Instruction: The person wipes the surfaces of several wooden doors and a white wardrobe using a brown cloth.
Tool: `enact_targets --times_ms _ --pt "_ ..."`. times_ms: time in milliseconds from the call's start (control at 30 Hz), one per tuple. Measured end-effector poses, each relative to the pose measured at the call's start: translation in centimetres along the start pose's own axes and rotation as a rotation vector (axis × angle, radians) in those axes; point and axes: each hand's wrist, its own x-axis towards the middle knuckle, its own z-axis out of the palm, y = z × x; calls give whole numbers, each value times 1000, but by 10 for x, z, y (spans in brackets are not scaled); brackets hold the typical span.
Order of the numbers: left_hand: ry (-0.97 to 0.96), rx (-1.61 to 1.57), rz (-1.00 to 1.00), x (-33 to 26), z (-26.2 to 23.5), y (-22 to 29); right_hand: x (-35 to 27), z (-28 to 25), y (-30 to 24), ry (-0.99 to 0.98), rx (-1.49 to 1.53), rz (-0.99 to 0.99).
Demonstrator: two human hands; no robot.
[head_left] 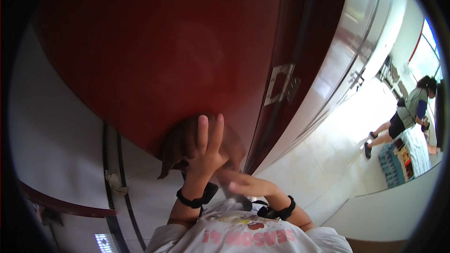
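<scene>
A brown cloth is bunched against the lower part of a dark red door. My left hand is at the cloth, two fingers stretched upward in front of it. The other fingers are partly hidden in the folds, and the cloth appears to be held there. Just below and to the right, my right hand reaches across toward my left wrist with its fingers extended. Its fingertips are slightly blurred near the lower edge of the cloth, and I cannot tell if they touch it. Both wrists carry black bands.
A metal hinge joins the door to its dark red frame. On the right, beyond a pale tiled floor, another person stands beside a blue-patterned box. A crumpled pale item lies at the floor track on the left.
</scene>
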Motion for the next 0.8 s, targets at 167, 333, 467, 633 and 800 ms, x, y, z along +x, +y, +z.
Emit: enact_targets --times_ms 167,333,467,633,800 --pt "9 -71 67 -16 9 9 -3 4 -6 450 314 49" --pt "310 -233 89 -58 13 -4 0 15 21 677 526 -314" --pt "230 -234 226 -61 6 2 9 -9 22 400 1110 60" --pt "147 -223 381 -69 5 16 19 -31 73 263 1198 42" --pt "390 30 277 -47 7 58 -72 -81 2 438 772 -101"
